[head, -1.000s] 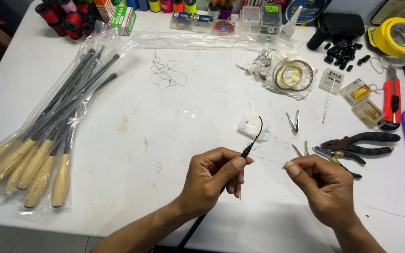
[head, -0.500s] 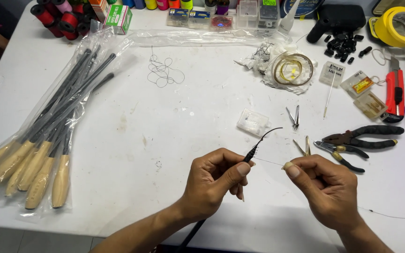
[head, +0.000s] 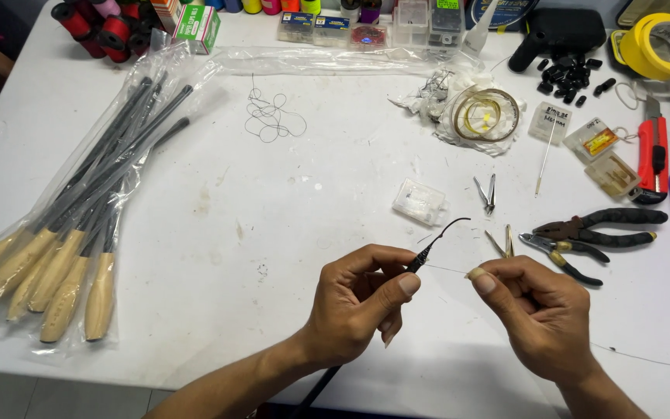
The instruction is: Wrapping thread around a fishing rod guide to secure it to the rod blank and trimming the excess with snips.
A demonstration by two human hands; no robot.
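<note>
My left hand (head: 362, 302) pinches the thin tip of a black rod (head: 434, 241); the rod's curved end sticks up to the right and its shaft runs down under my wrist off the near table edge. My right hand (head: 540, 310) pinches a fine clear line (head: 447, 269) that stretches between the two hands and trails off to the lower right. Both hands hover over the white table (head: 273, 194) near its front edge, a few centimetres apart.
A plastic bag of rods with wooden handles (head: 63, 225) lies at left. Black pliers (head: 599, 225), smaller cutters (head: 564, 252), small clippers (head: 488, 194), a small clear box (head: 420, 202), a wire coil (head: 486, 115), a red knife (head: 651, 151) and thread spools (head: 98, 27) lie around.
The rod's curved tip has swung down from pointing upward to leaning right. Both hands stay close together at the front edge, and the view has shifted slightly.
</note>
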